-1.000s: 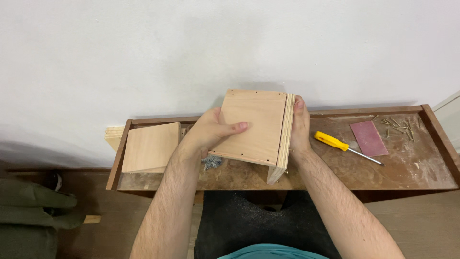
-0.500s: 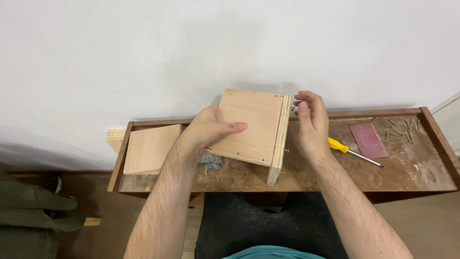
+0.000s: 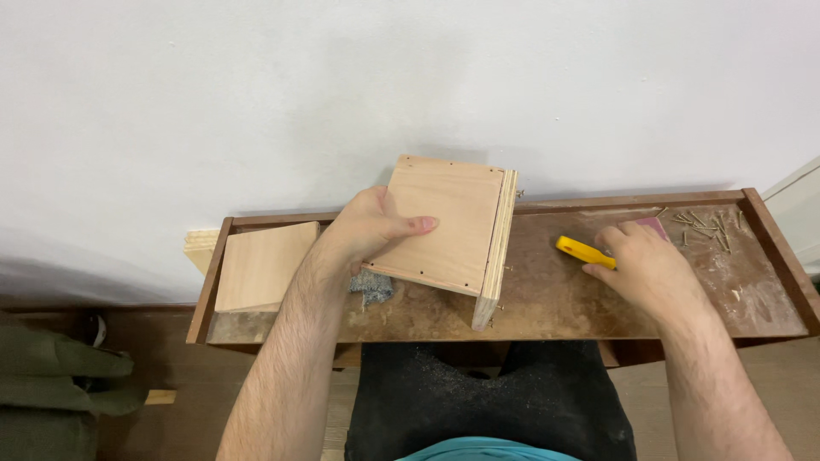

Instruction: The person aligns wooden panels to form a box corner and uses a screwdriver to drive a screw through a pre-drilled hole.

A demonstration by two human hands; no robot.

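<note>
My left hand [image 3: 369, 229] grips a plywood box piece [image 3: 448, 226] by its left side, thumb lying across the top panel, tilting it above a shallow wooden tray [image 3: 547, 299]. My right hand [image 3: 639, 265] lies on the tray to the right, fingers closing over a yellow-handled screwdriver [image 3: 582, 251]; only the handle's left end shows. A red sanding pad [image 3: 656, 225] peeks out beyond the knuckles.
A loose square plywood panel [image 3: 260, 266] rests at the tray's left end. A grey wad of steel wool [image 3: 371, 287] lies under the box. Several small nails [image 3: 707, 227] are scattered at the tray's far right. A white wall is behind.
My right hand left the box's right edge and moved right onto the yellow screwdriver. The left hand kept holding the box, which stays tilted.
</note>
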